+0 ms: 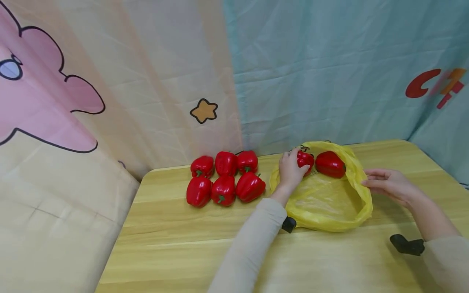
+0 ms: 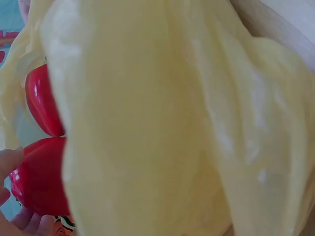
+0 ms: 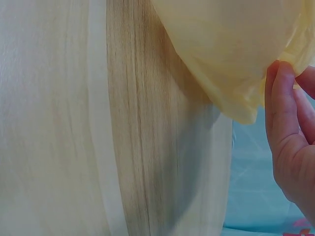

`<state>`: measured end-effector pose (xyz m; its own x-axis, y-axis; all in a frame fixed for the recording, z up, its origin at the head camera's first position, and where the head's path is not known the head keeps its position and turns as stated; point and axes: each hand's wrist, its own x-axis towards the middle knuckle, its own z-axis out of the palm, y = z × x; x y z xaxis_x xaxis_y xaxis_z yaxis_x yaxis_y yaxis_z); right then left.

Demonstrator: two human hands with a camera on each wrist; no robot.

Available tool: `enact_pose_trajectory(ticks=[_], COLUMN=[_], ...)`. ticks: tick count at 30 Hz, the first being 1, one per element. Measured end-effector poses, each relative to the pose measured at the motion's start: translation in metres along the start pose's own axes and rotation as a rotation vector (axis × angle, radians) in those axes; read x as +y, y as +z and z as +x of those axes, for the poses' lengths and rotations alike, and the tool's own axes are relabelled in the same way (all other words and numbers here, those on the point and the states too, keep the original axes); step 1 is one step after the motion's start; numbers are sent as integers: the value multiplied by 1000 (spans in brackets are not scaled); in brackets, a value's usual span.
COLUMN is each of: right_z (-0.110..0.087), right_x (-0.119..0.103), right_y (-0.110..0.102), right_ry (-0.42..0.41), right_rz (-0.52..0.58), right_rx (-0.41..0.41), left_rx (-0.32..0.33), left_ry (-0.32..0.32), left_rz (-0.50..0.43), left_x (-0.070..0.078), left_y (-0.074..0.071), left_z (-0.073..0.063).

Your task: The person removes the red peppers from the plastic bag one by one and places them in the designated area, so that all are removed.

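My left hand [image 1: 291,171] grips a red bell pepper [image 1: 305,159] inside the mouth of a yellow plastic bag [image 1: 329,225]. Another bell pepper [image 1: 330,164] lies in the bag, just right of it. In the left wrist view, fingers and thumb curl round the held pepper [image 2: 42,177], and the bag's wall hides part of it. At the bag's right side, my right hand [image 1: 392,186] pinches the rim between thumb and fingers; the right wrist view shows these fingers [image 3: 284,103] on the yellow film [image 3: 231,64].
Several red bell peppers [image 1: 224,190] stand in two rows on the wooden table [image 1: 165,240], left of the bag. A printed curtain [image 1: 176,81] hangs along the table's far edge. Black camera mounts [image 1: 406,245] sit at both wrists.
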<state>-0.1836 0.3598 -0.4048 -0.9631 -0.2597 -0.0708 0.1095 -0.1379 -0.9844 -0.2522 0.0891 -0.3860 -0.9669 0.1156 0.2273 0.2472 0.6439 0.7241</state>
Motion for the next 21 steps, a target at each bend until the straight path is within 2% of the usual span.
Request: enact_pose_trajectory(ticks=[5, 12, 21], right_z=[-1, -1, -2], right_x=[-1, -1, -1], right_y=[1, 0, 0], right_ry=[8, 15, 11], right_rz=[-9, -7, -3], right_rx=[9, 20, 5], left_rx=[-11, -44, -49], left_ry=[18, 32, 65], left_rz=[68, 86, 111], left_x=[-2, -6, -8], left_y=[1, 0, -4], left_z=[-3, -6, -10])
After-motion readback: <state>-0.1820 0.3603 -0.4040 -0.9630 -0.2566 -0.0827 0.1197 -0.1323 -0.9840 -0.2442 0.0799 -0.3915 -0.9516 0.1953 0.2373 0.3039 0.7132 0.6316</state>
